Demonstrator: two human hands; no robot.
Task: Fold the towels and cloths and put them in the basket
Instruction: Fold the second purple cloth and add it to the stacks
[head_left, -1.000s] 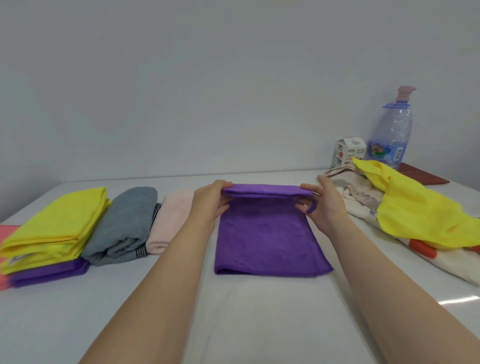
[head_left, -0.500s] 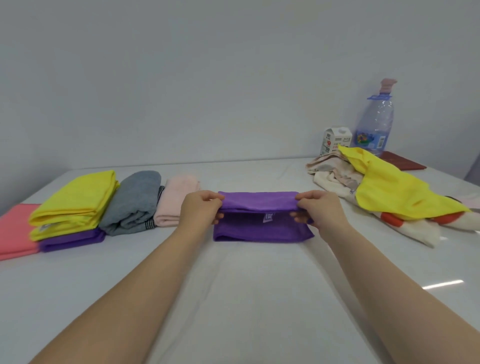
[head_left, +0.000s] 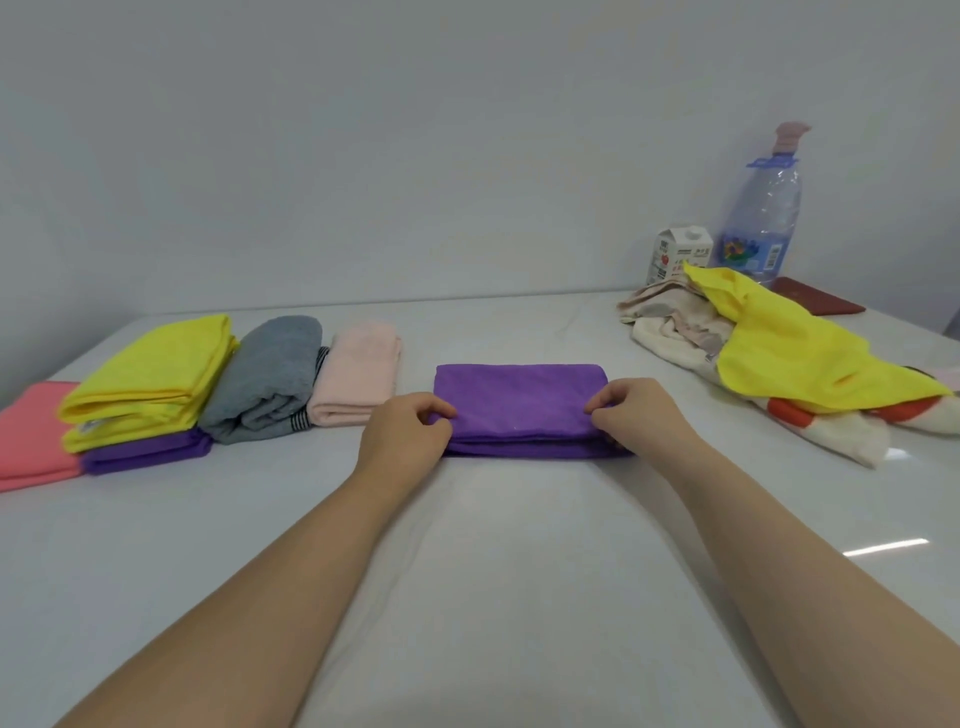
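Pinching the near-left corner of a folded purple microfibre towel (head_left: 519, 400) with the left hand (head_left: 402, 441), fingers (head_left: 441, 410) curled onto the cloth; same at the near-right corner with the right hand (head_left: 641, 415). Lying flat, mid white surface (head_left: 467, 571), right of a folded pale pink towel (head_left: 358, 374). No basket in view. Likely slips: top layer creeping off the lower one on letting go, being held only at the corners; skewing the bundle by lifting one side first; snagging the loose yellow cloth (head_left: 800, 358) at far right.
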